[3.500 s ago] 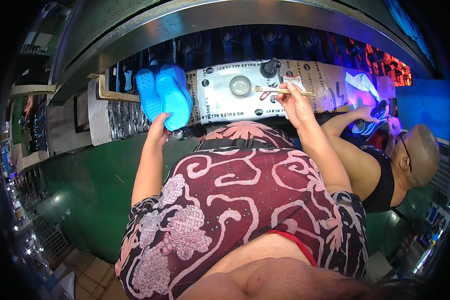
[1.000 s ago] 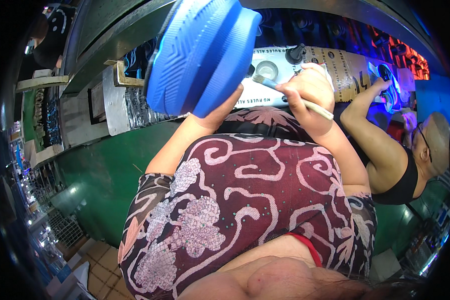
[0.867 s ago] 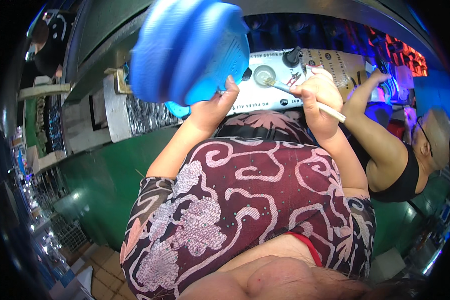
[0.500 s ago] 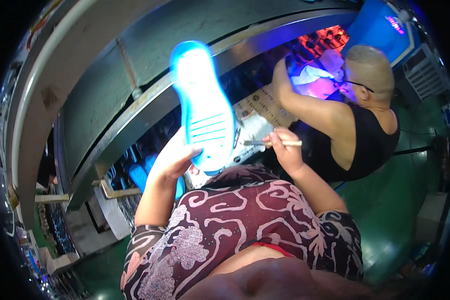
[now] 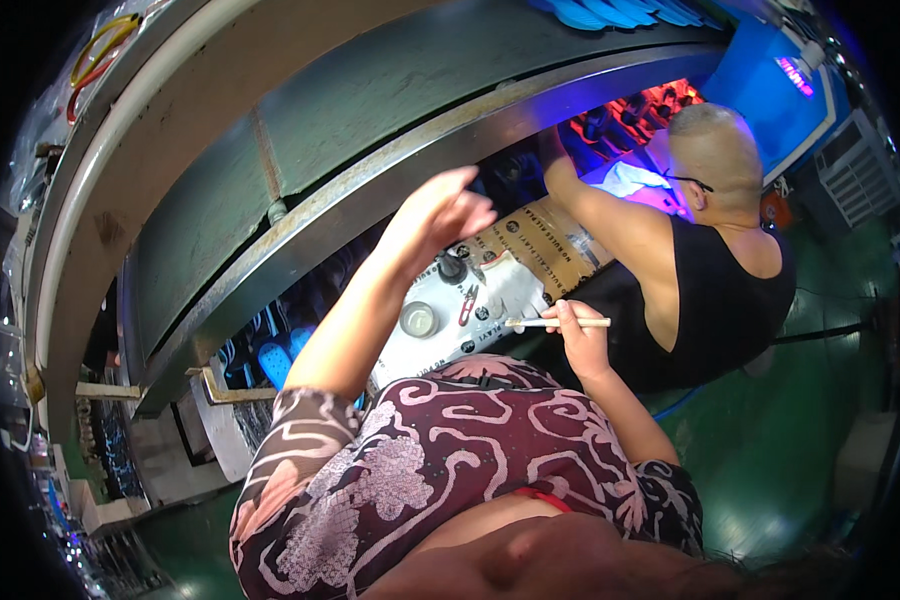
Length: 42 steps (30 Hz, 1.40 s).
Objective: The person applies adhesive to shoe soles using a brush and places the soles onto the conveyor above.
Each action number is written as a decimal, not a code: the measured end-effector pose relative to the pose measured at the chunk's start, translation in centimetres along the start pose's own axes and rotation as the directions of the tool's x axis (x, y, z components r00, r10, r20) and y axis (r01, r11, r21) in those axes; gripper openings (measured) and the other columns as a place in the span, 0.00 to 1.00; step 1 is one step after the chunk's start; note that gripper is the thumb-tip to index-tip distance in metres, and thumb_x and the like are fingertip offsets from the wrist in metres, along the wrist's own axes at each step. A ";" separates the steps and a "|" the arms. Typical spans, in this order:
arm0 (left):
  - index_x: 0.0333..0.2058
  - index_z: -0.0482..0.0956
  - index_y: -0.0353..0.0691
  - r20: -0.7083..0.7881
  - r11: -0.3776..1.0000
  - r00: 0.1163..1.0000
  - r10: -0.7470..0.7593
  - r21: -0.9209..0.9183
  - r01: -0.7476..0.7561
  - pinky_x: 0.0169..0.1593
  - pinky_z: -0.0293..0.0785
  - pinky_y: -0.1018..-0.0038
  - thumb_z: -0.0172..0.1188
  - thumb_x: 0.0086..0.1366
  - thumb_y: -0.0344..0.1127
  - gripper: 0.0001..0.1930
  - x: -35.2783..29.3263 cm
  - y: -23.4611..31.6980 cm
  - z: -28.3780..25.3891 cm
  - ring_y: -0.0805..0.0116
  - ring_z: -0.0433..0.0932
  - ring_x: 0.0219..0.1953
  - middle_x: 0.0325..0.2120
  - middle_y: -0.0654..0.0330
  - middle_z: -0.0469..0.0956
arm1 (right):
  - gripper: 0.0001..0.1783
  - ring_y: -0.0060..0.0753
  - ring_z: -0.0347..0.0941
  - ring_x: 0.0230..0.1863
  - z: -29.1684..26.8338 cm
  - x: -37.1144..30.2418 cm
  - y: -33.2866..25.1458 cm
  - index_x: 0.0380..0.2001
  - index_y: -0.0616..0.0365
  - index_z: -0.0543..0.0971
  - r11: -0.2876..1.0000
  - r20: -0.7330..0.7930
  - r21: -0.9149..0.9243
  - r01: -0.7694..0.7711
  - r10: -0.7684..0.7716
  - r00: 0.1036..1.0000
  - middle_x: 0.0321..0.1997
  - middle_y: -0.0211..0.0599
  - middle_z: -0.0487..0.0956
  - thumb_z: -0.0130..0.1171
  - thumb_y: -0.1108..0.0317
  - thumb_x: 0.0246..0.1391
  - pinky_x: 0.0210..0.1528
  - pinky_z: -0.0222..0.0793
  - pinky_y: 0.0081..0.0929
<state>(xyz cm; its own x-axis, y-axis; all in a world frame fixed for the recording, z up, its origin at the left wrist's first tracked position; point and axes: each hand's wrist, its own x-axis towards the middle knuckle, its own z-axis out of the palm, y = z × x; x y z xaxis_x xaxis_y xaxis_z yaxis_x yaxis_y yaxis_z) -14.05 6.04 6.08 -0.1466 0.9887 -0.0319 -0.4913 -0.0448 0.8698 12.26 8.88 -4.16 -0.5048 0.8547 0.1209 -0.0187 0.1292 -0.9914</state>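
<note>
Now L hand (image 5: 448, 212) looks empty, fingers loosely apart; R hand (image 5: 582, 340) pinches brush (image 5: 538, 322), clear of pot (image 5: 419, 320). Nothing's being brushed rn; amt remaining unclear.

The table (image 5: 390, 362) is spread with a white printed sheet (image 5: 442, 346), and a round bowl (image 5: 419, 320) with pale contents sits on it. Beyond the bowl and slightly right of it stands a dark bottle (image 5: 450, 268). Just right of the bowl lies a small red tool (image 5: 466, 308), its kind hard to tell. Farther right of the bowl is a crumpled whitish piece (image 5: 511, 284), cloth or paper; past that, brown printed cardboard (image 5: 542, 234) covers the table.
</note>
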 end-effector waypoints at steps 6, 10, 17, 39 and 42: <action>0.45 0.72 0.33 -0.549 0.352 0.656 0.518 0.835 0.422 0.50 0.67 0.69 0.60 0.50 0.33 0.22 -21.8 -8.0 -15.2 0.57 0.73 0.44 0.38 0.48 0.74 | 0.16 0.17 0.66 0.22 0.1 0.9 1.0 0.26 0.65 0.78 0.994 0.082 0.018 -0.109 0.107 0.991 0.22 0.30 0.76 0.48 0.64 0.60 0.26 0.63 0.16; 0.49 0.67 0.34 -0.567 0.020 0.386 0.728 0.580 0.814 0.51 0.65 0.59 0.61 0.47 0.34 0.28 -33.5 -10.9 -17.9 0.44 0.69 0.45 0.39 0.42 0.72 | 0.16 0.17 0.64 0.23 1.2 2.0 1.2 0.27 0.65 0.77 0.995 0.210 -0.070 -0.076 0.089 0.974 0.22 0.30 0.73 0.47 0.63 0.60 0.28 0.61 0.16; 0.49 0.66 0.31 -0.884 0.375 0.177 0.433 0.355 0.856 0.43 0.71 0.61 0.62 0.47 0.41 0.31 -34.9 -17.9 -21.7 0.47 0.75 0.37 0.36 0.41 0.75 | 0.12 0.18 0.68 0.28 4.8 4.2 3.7 0.31 0.64 0.78 0.987 0.392 -0.157 -0.026 0.086 0.916 0.26 0.30 0.76 0.53 0.65 0.56 0.32 0.63 0.15; 0.48 0.60 0.36 -0.831 0.998 0.555 0.023 -0.013 -0.062 0.23 0.70 0.79 0.56 0.56 0.31 0.22 -32.7 -10.5 -1.7 0.69 0.76 0.26 0.36 0.54 0.74 | 0.09 0.35 0.74 0.29 8.7 6.6 6.7 0.25 0.57 0.80 0.915 0.459 -0.366 0.168 0.021 0.888 0.28 0.37 0.77 0.61 0.63 0.46 0.33 0.67 0.26; 0.48 0.58 0.33 -0.842 0.981 0.521 0.144 0.190 0.035 0.23 0.71 0.79 0.52 0.59 0.28 0.20 -30.9 -9.3 -0.5 0.67 0.76 0.26 0.35 0.51 0.74 | 0.10 0.32 0.74 0.29 8.7 6.3 7.2 0.26 0.57 0.80 0.935 0.418 -0.352 0.030 0.128 0.899 0.28 0.36 0.77 0.61 0.62 0.47 0.31 0.67 0.25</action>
<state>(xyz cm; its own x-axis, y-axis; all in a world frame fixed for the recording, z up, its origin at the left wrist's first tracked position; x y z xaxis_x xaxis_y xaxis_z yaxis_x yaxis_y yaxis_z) -5.35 -24.18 -1.31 -0.8695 0.3880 -0.3057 -0.3244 0.0182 0.9457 1.42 10.87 -10.98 -0.8174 0.5748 -0.0392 0.2711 0.3237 -0.9065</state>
